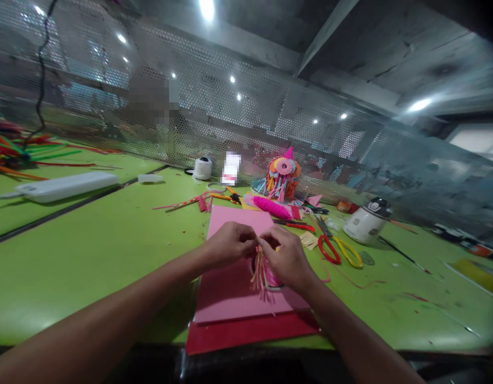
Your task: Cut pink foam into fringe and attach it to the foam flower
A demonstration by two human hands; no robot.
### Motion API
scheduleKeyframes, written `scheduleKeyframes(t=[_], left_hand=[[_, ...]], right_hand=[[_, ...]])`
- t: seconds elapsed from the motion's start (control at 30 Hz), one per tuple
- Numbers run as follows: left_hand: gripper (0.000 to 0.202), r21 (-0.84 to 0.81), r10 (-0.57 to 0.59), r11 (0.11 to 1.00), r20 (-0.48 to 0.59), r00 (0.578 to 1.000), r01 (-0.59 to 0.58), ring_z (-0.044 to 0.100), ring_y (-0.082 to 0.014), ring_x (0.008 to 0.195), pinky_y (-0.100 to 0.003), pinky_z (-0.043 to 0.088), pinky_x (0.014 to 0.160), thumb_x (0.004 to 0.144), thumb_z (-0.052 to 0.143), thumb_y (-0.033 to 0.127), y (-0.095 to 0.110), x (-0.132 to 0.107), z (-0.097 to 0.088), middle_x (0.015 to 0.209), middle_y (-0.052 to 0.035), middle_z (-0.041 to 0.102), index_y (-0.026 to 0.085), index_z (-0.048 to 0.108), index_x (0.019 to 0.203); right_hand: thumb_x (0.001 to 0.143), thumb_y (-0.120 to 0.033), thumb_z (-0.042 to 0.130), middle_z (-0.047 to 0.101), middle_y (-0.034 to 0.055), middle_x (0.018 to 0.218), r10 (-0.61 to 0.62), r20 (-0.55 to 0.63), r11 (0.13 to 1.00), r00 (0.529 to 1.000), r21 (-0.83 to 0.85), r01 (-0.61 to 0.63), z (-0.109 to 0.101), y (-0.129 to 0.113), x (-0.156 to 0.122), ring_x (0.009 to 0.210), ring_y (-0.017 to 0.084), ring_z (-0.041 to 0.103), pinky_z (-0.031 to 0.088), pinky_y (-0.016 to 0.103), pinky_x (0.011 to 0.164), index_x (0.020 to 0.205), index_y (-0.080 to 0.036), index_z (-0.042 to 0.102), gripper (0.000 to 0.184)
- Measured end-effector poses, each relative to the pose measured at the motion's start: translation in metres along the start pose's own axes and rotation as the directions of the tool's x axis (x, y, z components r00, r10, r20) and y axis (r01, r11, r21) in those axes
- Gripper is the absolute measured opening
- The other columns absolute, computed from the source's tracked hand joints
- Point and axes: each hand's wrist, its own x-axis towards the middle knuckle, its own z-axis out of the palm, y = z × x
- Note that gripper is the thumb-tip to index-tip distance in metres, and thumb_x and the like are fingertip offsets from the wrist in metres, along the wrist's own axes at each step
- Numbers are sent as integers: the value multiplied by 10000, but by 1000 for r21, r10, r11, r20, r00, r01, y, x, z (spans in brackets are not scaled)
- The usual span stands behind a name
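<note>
Hands (232, 245) (285, 256): two, I count
Fringed piece (258, 273): one, held between them
Tasselled ornament (284, 169): one, beyond the hands
Red-and-yellow-handled scissors (330, 236): one pair, right of them

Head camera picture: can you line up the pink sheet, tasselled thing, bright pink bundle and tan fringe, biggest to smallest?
1. Pink sheet
2. Tasselled thing
3. Bright pink bundle and tan fringe: too close to rank
</note>
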Motion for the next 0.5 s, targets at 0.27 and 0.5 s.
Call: scheduleKeyframes(t=[0.27,0.5], left_hand=[[185,104,45,994,-57,997,-39,494,-102,548,-209,334,517,729,466,207,0,0,1,579,-2,596,122,619,668],[219,62,90,994,-87,992,-85,461,-97,545,-204,322,499,750,484,246,-4,2,2,569,0,551,108,642,688]], right_hand=[[784,-164,532,585,24,663,132,37,986,991,93,-135,-1,-4,1,615,130,517,386,241,586,689,-136,627,137],[764,-227,546,583,11,603,288,180,879,941,340,-334,-7,-4,3,570,125,519,416,227,550,703,-122,654,163]])
